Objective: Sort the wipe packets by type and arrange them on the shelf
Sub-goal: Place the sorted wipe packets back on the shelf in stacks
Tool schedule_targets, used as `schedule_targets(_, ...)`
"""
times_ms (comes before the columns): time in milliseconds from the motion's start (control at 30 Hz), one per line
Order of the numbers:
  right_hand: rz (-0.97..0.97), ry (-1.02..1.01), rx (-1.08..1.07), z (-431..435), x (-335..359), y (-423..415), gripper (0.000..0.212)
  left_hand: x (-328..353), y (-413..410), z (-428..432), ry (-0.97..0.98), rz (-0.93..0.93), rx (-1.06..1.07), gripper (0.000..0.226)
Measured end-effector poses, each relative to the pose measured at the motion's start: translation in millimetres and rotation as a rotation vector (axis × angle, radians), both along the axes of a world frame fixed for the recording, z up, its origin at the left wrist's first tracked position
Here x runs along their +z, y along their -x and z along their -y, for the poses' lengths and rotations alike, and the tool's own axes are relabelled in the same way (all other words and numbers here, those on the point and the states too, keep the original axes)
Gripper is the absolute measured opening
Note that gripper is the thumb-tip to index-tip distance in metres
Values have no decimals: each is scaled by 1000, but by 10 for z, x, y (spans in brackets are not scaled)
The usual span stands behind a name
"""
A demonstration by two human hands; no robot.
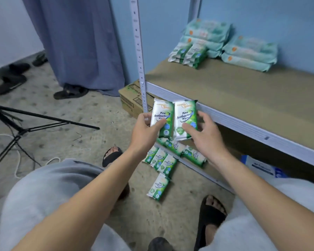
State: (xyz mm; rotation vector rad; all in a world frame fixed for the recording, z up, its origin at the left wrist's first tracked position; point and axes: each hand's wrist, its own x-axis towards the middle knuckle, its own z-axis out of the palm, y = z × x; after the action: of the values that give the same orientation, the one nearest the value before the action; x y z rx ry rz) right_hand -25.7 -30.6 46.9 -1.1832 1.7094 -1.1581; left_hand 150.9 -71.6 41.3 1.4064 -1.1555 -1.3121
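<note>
grey-clad knees (43, 196) fill the near corners, and two bare forearms reach out between them over feet in black sandals (209, 220). the left hand (145, 129) pinches the left packet (161, 115) at its lower left side, thumb lying on the front. the right hand (203, 131) grips the right packet (184, 118) at its lower right side, thumb also on the front. the hands are apart, but the two packets stand upright side by side with edges touching. they are held in the air just before the grey front rail (234, 120) of the shelf. each reads "pine antibacterial wipes" in green on white; the orange brand line above is too blurred to read.

below the hands lie more of the same kind. three floor packets (161, 160) lie side by side, a lone packet (158, 187) lies nearer, and two rail packets (185, 151) lie across the low rail.

on the brown shelf board (243, 91), far back on the left, sits a green stack (188, 53) of the same wipes. behind it and to its right are pale mint packs (250, 53) in two piles, with orange round marks and unreadable writing.

left of the post (139, 51) is a cardboard box (132, 100) with blurred green print. a blue-and-white box (261, 167) lies under the shelf on the right. a black tripod (25, 127) stands at the left, and black slippers (9, 82) lie far left beside a blue-grey curtain (76, 42).
</note>
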Motion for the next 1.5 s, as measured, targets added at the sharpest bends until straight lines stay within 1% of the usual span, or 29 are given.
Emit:
schedule_targets(200,-55,142,-79,185,402,379,41,493,270,336,129,-12,-72,40)
schedule_targets(300,-18,143,-139,323,440,540,36,572,434,519,157,-22,-82,41)
schedule_targets(400,-15,119,-208,462,431,657,38,591,625,698,167,-26,-62,40)
schedule_targets(567,-186,96,-278,679,543,804,49,577,847,977,140,3,-68,45)
schedule_targets(633,-221,48,-286,752,590,852,55,557,897,1074,116,7,-78,52)
schedule_targets(700,-248,-29,-274,813,606,879,49,525,940,1138,91,13,-94,58)
schedule_targets(733,-279,-67,-267,831,609,890,43,515,960,1155,85,10,-105,55)
schedule_targets(800,-389,-102,-263,846,615,923,35,508,974,1172,90,17,-122,45)
schedule_targets(867,-488,-98,-259,836,620,968,34,516,946,1185,115,97,-146,37)
schedule_targets(900,-492,-88,-252,821,623,990,33,520,917,1195,144,176,-158,34)
schedule_targets(967,-400,-63,-222,792,619,1017,29,519,848,1228,191,303,-155,29)
schedule_targets(1033,-314,-29,-184,756,607,1030,27,525,797,1242,209,338,-145,21)
schedule_targets(1100,-260,-1,-132,715,604,1050,30,526,773,1237,226,332,-153,14)
schedule_targets(1133,-248,3,-99,696,604,1073,35,526,768,1234,233,329,-167,15)
schedule_targets(1233,-271,-26,-17,633,608,1117,47,524,781,1218,250,321,-218,35)
schedule_targets(1333,-344,4,-33,646,546,1116,48,531,799,1222,246,289,-242,42)
schedule_targets(1400,-379,32,-60,686,510,1098,47,544,812,1226,240,269,-260,40)
schedule_targets(1500,-374,51,-78,759,476,1064,46,554,833,1247,240,267,-279,39)
